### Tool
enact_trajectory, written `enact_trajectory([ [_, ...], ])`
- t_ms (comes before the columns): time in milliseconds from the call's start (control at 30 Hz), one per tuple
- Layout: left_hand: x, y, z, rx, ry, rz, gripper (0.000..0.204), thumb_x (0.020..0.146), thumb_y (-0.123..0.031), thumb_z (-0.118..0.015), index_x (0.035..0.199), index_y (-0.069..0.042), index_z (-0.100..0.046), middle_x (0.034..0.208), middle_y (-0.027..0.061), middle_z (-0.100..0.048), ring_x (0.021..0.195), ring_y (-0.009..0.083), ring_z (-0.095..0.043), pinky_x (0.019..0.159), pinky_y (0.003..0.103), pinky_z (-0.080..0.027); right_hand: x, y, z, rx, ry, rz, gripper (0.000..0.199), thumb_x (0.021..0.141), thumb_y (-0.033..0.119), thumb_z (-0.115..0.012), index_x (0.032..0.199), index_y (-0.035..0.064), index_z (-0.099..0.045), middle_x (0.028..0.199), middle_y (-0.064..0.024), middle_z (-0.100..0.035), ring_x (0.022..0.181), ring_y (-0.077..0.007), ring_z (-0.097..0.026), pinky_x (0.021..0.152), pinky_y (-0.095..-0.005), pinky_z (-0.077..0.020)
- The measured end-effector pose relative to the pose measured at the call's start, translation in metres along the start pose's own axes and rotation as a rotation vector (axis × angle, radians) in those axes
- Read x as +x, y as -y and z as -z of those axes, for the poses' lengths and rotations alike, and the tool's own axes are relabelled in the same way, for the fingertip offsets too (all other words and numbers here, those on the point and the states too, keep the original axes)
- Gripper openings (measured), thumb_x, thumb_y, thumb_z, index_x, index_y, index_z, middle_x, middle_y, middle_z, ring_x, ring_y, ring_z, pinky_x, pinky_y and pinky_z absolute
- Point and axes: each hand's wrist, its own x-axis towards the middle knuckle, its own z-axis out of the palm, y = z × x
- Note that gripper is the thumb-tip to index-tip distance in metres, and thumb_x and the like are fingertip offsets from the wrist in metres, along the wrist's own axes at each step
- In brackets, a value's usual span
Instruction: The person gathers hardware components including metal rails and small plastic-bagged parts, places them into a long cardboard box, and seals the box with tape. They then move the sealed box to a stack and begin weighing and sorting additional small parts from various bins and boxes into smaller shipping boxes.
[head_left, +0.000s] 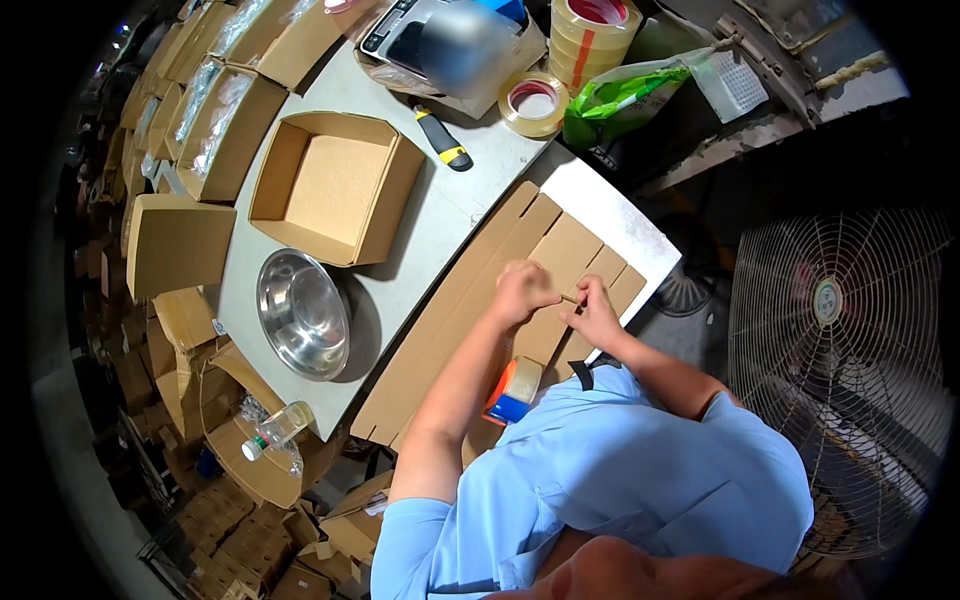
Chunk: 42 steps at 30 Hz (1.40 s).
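Both my hands are over a flattened cardboard box (572, 248) with slotted flaps, laid on the white worktop. Between them runs a small thin brownish piece (570, 299), too small to name. My left hand (524, 292) is closed, fingertips at one end of it. At its other end, my right hand (597, 316) pinches with thumb and fingers. Close to my body, an orange and blue tape dispenser (514, 391) with a clear tape roll sits on the cardboard.
An open cardboard box (385, 205) and a steel bowl (303, 315) stand on the table (440, 215). A black and yellow utility knife (443, 140) and tape rolls (534, 105) lie beyond. A large caged fan (835, 300) is at right; a plastic bottle (279, 430) at lower left.
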Motion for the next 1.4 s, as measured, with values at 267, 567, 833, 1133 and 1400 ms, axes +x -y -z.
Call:
enact_trajectory([
  [267, 0.001, -0.016, 0.009, -0.383, 0.079, 0.154, 0.018, 0.086, -0.014, -0.064, 0.074, -0.003, -0.057, 0.076, 0.0030, -0.061, 0.072, 0.0119, -0.056, 0.063, 0.025, -0.044, -0.029, 0.136, -0.024, -0.213, 0.882, 0.769, 0.038, 0.074, 0.037, -0.063, 0.088, 0.0018, -0.063, 0.092, -0.0164, -0.062, 0.090, -0.0312, -0.060, 0.083, -0.0428, -0.0443],
  [567, -0.018, -0.005, 0.015, 0.010, -0.068, -0.257, 0.023, 0.088, -0.023, -0.057, 0.080, -0.002, -0.064, 0.080, 0.0132, -0.062, 0.082, 0.0309, -0.053, 0.078, 0.039, -0.043, 0.099, 0.142, 0.075, -0.399, 0.953, 0.514, 0.050, 0.065, 0.053, -0.066, 0.064, 0.0038, -0.059, 0.063, -0.0132, -0.057, 0.062, -0.0298, -0.054, 0.076, -0.0364, -0.0350],
  [833, -0.021, -0.015, 0.016, 0.039, -0.044, -0.138, 0.023, 0.088, -0.023, -0.055, 0.081, -0.002, -0.061, 0.082, 0.0148, -0.060, 0.084, 0.0332, -0.054, 0.077, 0.040, -0.044, 0.177, 0.104, 0.122, -0.809, 0.824, 0.458, 0.047, 0.061, 0.055, -0.068, 0.061, 0.0082, -0.059, 0.058, -0.0091, -0.056, 0.058, -0.0257, -0.054, 0.078, -0.0364, -0.0269],
  [1133, -0.048, -0.076, 0.005, 0.554, -0.056, -0.250, 0.030, 0.084, -0.035, -0.057, 0.091, -0.007, -0.064, 0.102, 0.0095, -0.059, 0.103, 0.0284, -0.049, 0.092, 0.043, -0.038, 0.116, 0.120, 0.049, -1.076, 0.567, 0.404, 0.041, 0.063, 0.050, -0.066, 0.070, 0.0097, -0.068, 0.069, -0.0107, -0.065, 0.071, -0.0226, -0.063, 0.082, -0.0376, -0.0329],
  [1400, -0.034, -0.112, -0.013, 0.910, 0.310, 0.158, 0.076, 0.076, -0.072, -0.043, 0.106, -0.006, -0.066, 0.114, 0.0094, -0.058, 0.122, 0.0246, -0.040, 0.109, 0.056, -0.005, 0.065, 0.095, 0.078, -0.807, -0.076, 0.306, 0.039, 0.074, 0.046, -0.064, 0.077, 0.0064, -0.066, 0.076, -0.0102, -0.065, 0.078, -0.0265, -0.060, 0.078, -0.0422, -0.0338],
])
